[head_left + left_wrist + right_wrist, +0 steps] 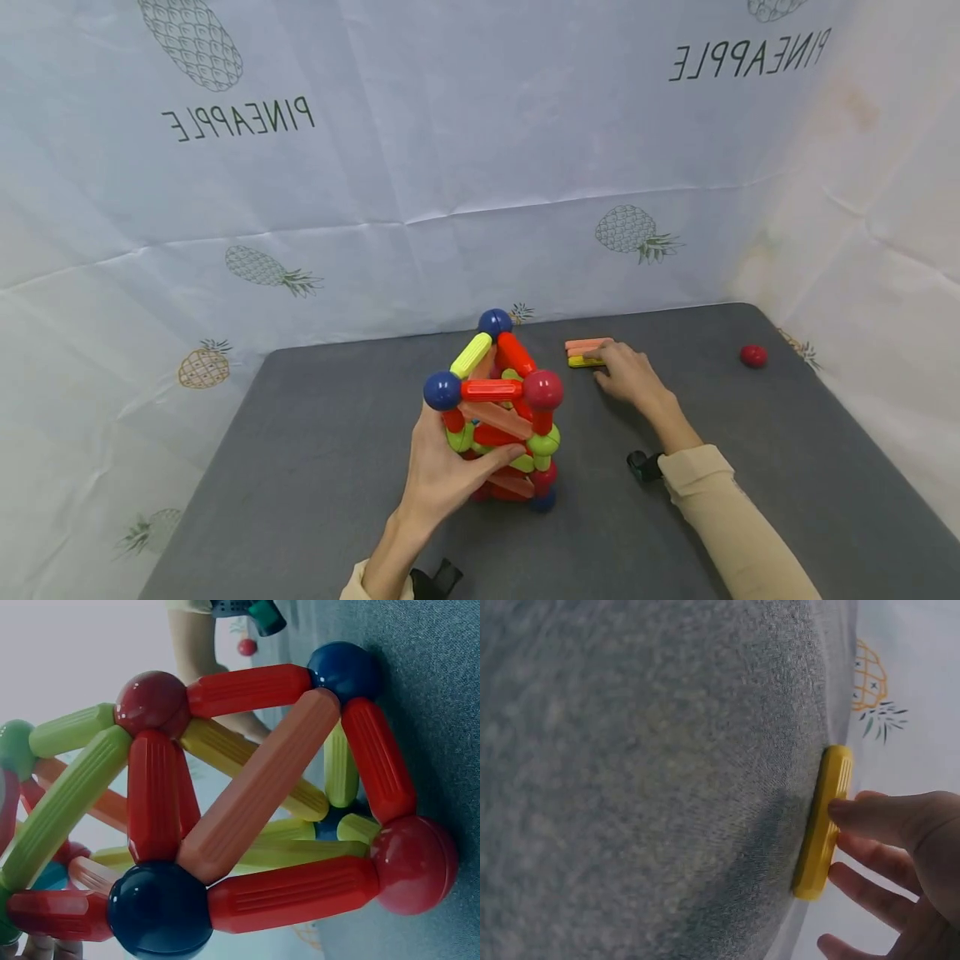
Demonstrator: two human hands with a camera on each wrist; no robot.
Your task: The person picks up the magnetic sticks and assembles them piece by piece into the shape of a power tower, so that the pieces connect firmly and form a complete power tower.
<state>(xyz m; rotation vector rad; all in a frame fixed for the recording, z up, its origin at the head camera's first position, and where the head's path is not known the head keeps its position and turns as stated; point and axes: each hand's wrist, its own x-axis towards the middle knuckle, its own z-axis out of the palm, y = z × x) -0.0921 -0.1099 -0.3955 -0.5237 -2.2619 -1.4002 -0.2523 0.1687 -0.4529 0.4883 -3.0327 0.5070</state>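
Observation:
A tower of magnetic sticks and balls (491,390), in red, lime, orange and blue, stands upright on the dark table. My left hand (438,467) grips its near left side, thumb across the front. In the left wrist view, ridged sticks and a dark blue ball (160,909) fill the picture, with fingertips at the lower left edge. Farther right, my right hand (630,375) is at a yellow magnetic stick (823,825). Thumb and fingers pinch that stick near its middle in the right wrist view. Orange sticks (588,343) lie right behind it.
A red ball (753,356) lies alone near the table's right side. The grey table (337,467) ends at a white cloth (450,167) printed with pineapples, which hangs behind and at both sides. A dark wrist camera (643,467) sits by the right cuff.

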